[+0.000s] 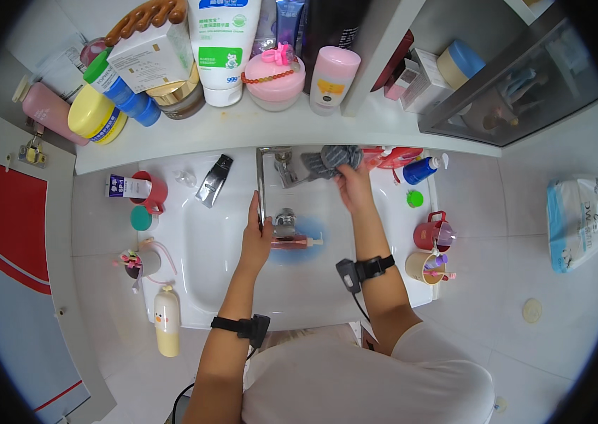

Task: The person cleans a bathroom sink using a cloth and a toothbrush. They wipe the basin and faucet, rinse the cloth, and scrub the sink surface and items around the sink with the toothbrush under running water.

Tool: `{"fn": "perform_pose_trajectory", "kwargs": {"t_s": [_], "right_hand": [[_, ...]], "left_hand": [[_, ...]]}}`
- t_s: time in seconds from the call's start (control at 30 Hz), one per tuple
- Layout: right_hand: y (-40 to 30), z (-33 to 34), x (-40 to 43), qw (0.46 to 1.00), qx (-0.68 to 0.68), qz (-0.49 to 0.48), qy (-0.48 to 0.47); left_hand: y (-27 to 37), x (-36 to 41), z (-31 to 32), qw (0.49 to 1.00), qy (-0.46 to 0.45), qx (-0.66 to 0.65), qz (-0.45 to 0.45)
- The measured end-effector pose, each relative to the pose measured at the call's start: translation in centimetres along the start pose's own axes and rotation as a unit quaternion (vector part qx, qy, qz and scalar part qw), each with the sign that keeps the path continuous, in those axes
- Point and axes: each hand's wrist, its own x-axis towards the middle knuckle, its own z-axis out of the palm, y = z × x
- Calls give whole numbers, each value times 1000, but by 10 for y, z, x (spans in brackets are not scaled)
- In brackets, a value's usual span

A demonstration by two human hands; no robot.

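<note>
My left hand (256, 238) grips the lower left edge of a metal-framed panel (261, 183), fingers outside the frame and thumb inside it. The panel looks like glass or a mirror; I cannot tell which. In my right hand (354, 185) is a bunched grey striped cloth (333, 160), near the panel's top. Chrome tap parts (285, 217) show beside my left thumb; some may be a reflection. Below them a pink pump bottle (293, 242) appears over a blue patch. A white washbasin (206, 265) lies under both hands.
A shelf (246, 127) crowded with jars and tubes runs above the basin. On the left rim are a black tube (214, 180), a red mug (150, 191) and a toothbrush cup (142, 262). At right stand a blue pump bottle (420, 170), another red mug (427, 234) and a beige cup (423, 266).
</note>
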Motion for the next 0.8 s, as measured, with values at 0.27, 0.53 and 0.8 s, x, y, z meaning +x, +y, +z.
{"fn": "perform_pose_trajectory", "kwargs": {"t_s": [0.27,0.53,0.8], "right_hand": [[48,-1,69,885,-417,-76,-193],[72,-30,47,652,-713,-244,-90],[92,-35,-20,645,-721,-250,-34]], "left_hand": [[-2,-1,1,999,22,1,28],[29,4,-21,995,-23,-68,-73],[109,16,-40,977,-6,-144,-157]]}}
